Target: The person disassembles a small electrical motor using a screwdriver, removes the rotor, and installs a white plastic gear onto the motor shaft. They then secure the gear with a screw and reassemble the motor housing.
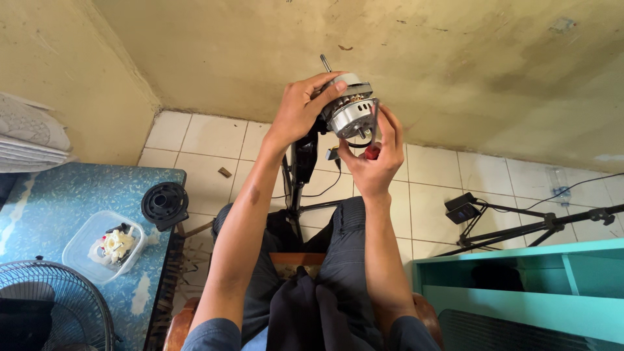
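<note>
Fingers: left hand (300,107) clasps motor (351,110), raised before the wall; right hand (374,159) closed on what looks like a red-handled screwdriver (371,153) beneath it. Around: tripod (520,227) on tiles, plastic tub (104,247), black disc (165,203), fan guard (55,305) on blue table (45,208).

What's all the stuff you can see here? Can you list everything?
Fan motor: one, silver with a thin shaft, held up in both hands.
Screwdriver: one, red handle, in the right hand.
Table: one, blue, at left.
Plastic box: one, clear, small parts inside, on the table.
Round part: one, black, at the table's edge.
Fan guard: one, dark wire, bottom left.
Tripod: one, black, lying on white floor tiles.
Shelf: one, turquoise, bottom right.
Left hand: gripping the motor.
Right hand: under the motor.
</note>
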